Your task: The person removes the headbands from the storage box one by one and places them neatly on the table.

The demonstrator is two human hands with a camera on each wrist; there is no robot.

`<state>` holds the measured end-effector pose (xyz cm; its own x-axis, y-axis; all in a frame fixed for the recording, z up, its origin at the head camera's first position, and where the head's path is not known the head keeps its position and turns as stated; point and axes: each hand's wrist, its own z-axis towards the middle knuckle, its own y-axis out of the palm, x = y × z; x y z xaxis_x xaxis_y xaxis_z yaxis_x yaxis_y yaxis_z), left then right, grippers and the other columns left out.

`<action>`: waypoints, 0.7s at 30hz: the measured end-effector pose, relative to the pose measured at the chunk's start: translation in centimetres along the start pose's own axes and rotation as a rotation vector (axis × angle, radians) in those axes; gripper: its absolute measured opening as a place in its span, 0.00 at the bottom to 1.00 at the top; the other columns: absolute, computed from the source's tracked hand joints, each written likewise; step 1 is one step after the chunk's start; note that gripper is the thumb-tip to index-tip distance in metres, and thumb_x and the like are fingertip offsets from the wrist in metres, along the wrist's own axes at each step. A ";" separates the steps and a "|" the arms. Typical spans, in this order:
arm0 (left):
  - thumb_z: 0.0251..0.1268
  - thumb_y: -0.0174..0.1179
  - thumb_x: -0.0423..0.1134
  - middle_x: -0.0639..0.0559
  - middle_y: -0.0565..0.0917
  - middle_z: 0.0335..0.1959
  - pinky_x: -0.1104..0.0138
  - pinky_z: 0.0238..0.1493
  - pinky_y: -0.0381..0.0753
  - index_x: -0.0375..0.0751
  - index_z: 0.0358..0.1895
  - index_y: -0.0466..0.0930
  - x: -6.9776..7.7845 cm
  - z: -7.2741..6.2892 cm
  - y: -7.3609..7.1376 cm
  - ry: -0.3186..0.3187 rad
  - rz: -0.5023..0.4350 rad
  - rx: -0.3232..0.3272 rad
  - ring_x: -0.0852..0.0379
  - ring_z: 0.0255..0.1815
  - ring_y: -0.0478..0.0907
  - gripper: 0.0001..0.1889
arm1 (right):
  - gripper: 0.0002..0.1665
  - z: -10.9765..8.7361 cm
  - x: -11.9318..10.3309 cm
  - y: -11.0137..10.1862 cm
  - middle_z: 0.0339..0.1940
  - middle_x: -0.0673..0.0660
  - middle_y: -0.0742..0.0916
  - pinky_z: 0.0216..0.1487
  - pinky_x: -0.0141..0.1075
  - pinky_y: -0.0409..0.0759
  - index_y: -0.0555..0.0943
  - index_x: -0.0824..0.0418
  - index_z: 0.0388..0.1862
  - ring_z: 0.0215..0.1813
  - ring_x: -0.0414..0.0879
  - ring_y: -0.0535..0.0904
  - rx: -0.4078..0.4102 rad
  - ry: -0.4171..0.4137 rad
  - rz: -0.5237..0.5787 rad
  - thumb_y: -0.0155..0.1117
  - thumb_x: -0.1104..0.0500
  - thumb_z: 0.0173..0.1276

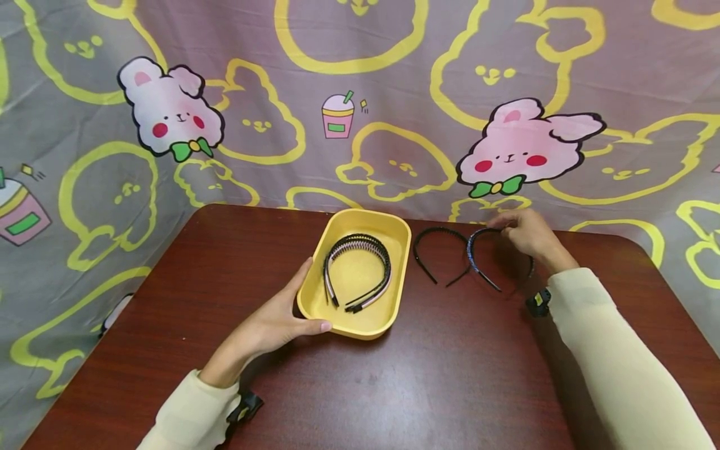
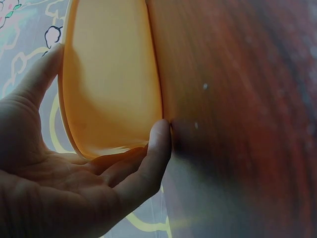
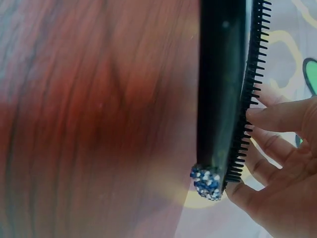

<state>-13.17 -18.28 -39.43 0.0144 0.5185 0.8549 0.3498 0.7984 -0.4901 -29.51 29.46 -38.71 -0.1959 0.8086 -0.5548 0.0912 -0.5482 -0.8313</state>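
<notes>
My left hand (image 1: 275,322) holds the near left corner of a yellow plastic tray (image 1: 357,275), its thumb on the near rim and its fingers along the left side. In the left wrist view the fingers wrap the tray's wall (image 2: 111,89). Inside lie a few headbands (image 1: 387,259), black and pale pink, nested together. To the tray's right, my right hand (image 1: 531,237) pinches the top right of a headband with blue glitter (image 1: 471,251). The right wrist view shows its black toothed inner side (image 3: 223,89) against the fingertips. A plain black headband (image 1: 417,242) lies between it and the tray.
The brown wooden table (image 1: 450,375) ends at the back against a hanging cloth (image 1: 388,81) printed with rabbits and yellow outlines. The same cloth hangs along the left side. A black wrist strap (image 1: 539,302) sits under the right sleeve.
</notes>
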 end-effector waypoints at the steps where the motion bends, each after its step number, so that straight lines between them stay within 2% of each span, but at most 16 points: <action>1: 0.57 0.80 0.46 0.44 0.45 0.88 0.42 0.84 0.46 0.50 0.88 0.34 -0.1 0.0 0.0 -0.002 0.001 0.000 0.42 0.87 0.46 0.67 | 0.18 0.0 0.1 0.0 0.56 0.74 0.87 0.48 0.43 0.77 0.88 0.71 0.51 0.57 0.66 0.80 -0.001 -0.001 0.002 0.54 0.75 0.70; 5: 0.57 0.80 0.46 0.44 0.45 0.88 0.42 0.84 0.46 0.49 0.88 0.34 -0.2 0.0 0.0 0.003 -0.002 0.000 0.42 0.87 0.46 0.67 | 0.18 0.2 0.7 0.0 0.53 0.74 0.88 0.47 0.39 0.77 0.88 0.72 0.50 0.56 0.67 0.82 0.001 -0.007 0.001 0.55 0.76 0.68; 9: 0.57 0.80 0.45 0.45 0.44 0.88 0.43 0.85 0.46 0.48 0.88 0.34 -0.2 0.1 0.0 0.006 -0.012 -0.002 0.42 0.87 0.45 0.67 | 0.18 0.2 1.1 0.0 0.56 0.73 0.88 0.43 0.34 0.75 0.88 0.72 0.48 0.56 0.65 0.82 0.003 0.006 0.005 0.55 0.77 0.67; 13: 0.57 0.80 0.45 0.45 0.44 0.88 0.43 0.85 0.46 0.49 0.88 0.34 -0.1 0.1 0.0 -0.001 -0.016 -0.002 0.43 0.87 0.45 0.67 | 0.17 0.2 1.4 0.0 0.58 0.73 0.87 0.42 0.35 0.74 0.88 0.72 0.47 0.54 0.63 0.80 0.006 0.031 0.014 0.55 0.76 0.68; 21: 0.57 0.80 0.45 0.43 0.45 0.88 0.40 0.84 0.46 0.49 0.88 0.34 0.1 0.0 -0.1 0.003 -0.006 -0.001 0.40 0.87 0.46 0.66 | 0.16 0.2 2.0 0.2 0.55 0.75 0.87 0.41 0.34 0.74 0.88 0.72 0.47 0.54 0.63 0.80 0.023 0.062 0.033 0.55 0.77 0.69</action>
<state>-13.16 -18.32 -39.29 0.0151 0.5129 0.8583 0.3510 0.8011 -0.4848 -30.09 30.94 -39.96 -0.1318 0.8012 -0.5838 0.0744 -0.5792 -0.8118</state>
